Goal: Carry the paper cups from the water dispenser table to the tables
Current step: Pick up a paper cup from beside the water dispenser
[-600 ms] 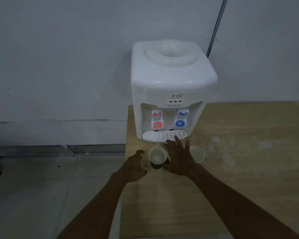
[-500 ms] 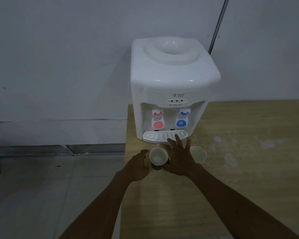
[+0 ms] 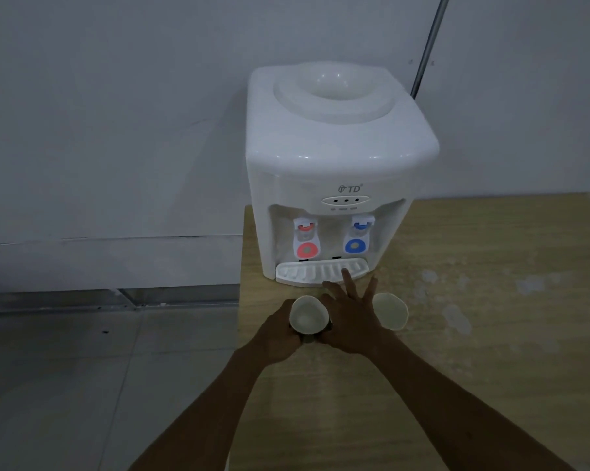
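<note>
In front of the water dispenser [image 3: 334, 171], on the wooden table [image 3: 490, 300], 2 paper cups stand upright with their mouths open to the camera. The head view is the only one, and it looks down on both arms reaching toward the dispenser.

The left cup [image 3: 308, 318] sits just in front of the dispenser's drip tray [image 3: 307, 272], below the red tap [image 3: 306, 239]. The left hand [image 3: 280, 334] is curled against this cup's left side, thumb up by the rim, so it looks wrapped around the cup; the fingers on the far side are hidden, so how firm the grasp is cannot be told. The cup's base is hidden behind the 2 hands, so whether it rests on the table or is lifted is unclear.

The right hand [image 3: 351, 321] lies between the 2 cups, spread wide with the palm down. Its fingers [image 3: 347, 279] point at the dispenser, and one fingertip overlaps the front edge of the drip tray. The thumb side touches the right wall of the left cup. This hand is not closed around anything.

The right cup [image 3: 391, 310] stands just to the right of that hand, below the blue tap [image 3: 357, 237], and appears untouched.

The dispenser occupies the table's left rear corner, against a pale wall [image 3: 117, 113]. Left of the dispenser the table ends and a tiled floor [image 3: 83, 385] shows.
</note>
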